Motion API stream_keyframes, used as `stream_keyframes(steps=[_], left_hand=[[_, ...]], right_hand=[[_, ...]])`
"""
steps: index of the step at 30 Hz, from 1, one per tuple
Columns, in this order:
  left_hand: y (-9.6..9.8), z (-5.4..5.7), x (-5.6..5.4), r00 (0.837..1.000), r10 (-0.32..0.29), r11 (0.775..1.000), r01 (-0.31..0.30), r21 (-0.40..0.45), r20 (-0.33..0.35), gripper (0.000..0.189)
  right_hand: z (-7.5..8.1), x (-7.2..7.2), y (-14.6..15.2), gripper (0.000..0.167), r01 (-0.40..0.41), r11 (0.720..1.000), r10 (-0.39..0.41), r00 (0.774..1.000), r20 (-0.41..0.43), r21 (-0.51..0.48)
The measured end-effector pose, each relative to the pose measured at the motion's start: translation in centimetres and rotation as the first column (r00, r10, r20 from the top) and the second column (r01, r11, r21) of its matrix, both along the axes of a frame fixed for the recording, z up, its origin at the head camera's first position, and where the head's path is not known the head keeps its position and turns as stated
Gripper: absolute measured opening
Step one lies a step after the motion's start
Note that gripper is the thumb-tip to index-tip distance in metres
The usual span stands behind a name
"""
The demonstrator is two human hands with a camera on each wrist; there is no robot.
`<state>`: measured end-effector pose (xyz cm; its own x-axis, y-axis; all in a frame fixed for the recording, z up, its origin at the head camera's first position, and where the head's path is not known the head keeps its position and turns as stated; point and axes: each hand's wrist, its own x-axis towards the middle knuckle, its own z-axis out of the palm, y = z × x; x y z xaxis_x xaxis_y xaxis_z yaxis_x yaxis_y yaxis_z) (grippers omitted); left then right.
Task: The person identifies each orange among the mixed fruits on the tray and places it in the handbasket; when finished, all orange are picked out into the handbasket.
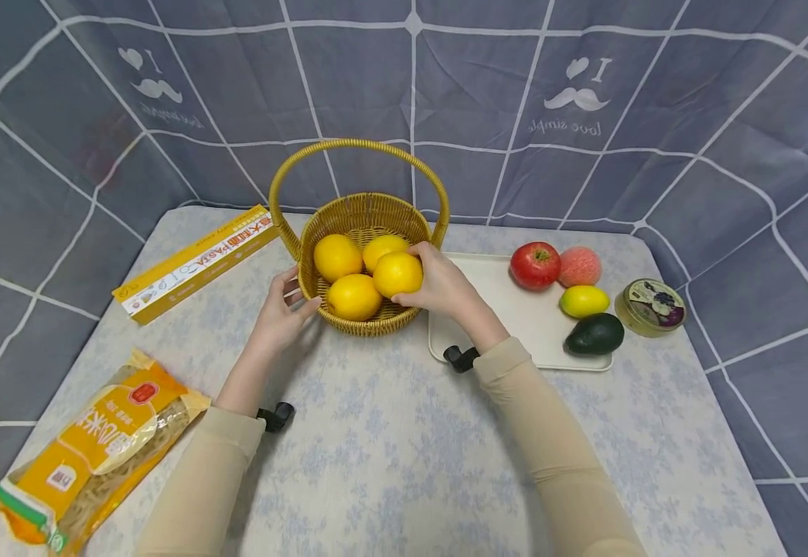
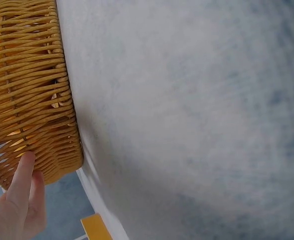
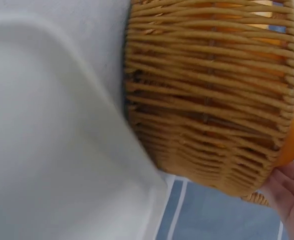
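A woven basket (image 1: 369, 329) with a tall arched handle stands at the back of the table. Inside lie three oranges: one at the left (image 1: 337, 257), one in front (image 1: 353, 298), and one behind (image 1: 384, 249). My right hand (image 1: 441, 282) grips a fourth orange (image 1: 398, 275) at the basket's right rim, thumb below and fingers over the top. My left hand (image 1: 280, 313) rests against the basket's left side. In the left wrist view, extended digits (image 2: 22, 182) touch the outer weave.
Right of the basket, a white tray (image 1: 480, 309) bears an apple (image 1: 535, 265), a peach (image 1: 580, 267), a lemon (image 1: 584, 301) and an avocado (image 1: 594, 334). Beyond it sits a round jar (image 1: 650, 307). At left lie a pasta box (image 1: 198, 263) and a noodle bag (image 1: 97, 456).
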<state>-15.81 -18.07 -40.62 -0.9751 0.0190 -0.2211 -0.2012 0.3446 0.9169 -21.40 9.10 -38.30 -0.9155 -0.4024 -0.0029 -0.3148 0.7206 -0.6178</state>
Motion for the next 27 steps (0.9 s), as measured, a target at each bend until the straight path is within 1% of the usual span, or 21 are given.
stream_keyframes(steps=[7,11,13,19,23,27], left_hand=[[0.1,0.1,-0.1,1.0,0.012,1.0,-0.012,0.003,0.02,0.075],[0.2,0.0,-0.2,0.999,0.021,1.0,-0.02,-0.011,0.026,0.075],[0.2,-0.1,-0.2,0.999,0.022,1.0,-0.021,-0.015,0.03,0.075],[0.0,-0.1,-0.2,1.0,0.017,1.0,-0.017,-0.011,0.021,0.074],[0.0,-0.1,-0.2,1.0,0.017,1.0,-0.017,-0.007,0.002,0.074],[0.0,-0.2,-0.2,1.0,0.015,1.0,-0.015,-0.017,0.005,0.074]], right_hand=[[-0.5,0.1,-0.4,0.081,0.048,0.996,-0.046,0.998,-0.036,0.076],[-0.9,0.2,-0.7,0.085,0.043,0.992,-0.034,0.997,-0.075,0.121],[-1.0,0.3,-0.8,0.084,0.037,0.991,-0.025,0.995,-0.095,0.128],[-1.3,0.5,-0.9,0.071,0.032,0.994,-0.019,0.993,-0.114,0.109],[-1.3,0.6,-0.8,0.07,0.037,0.996,-0.027,0.993,-0.118,0.085],[-1.4,0.7,-0.8,0.069,0.033,0.997,-0.026,0.994,-0.107,0.068]])
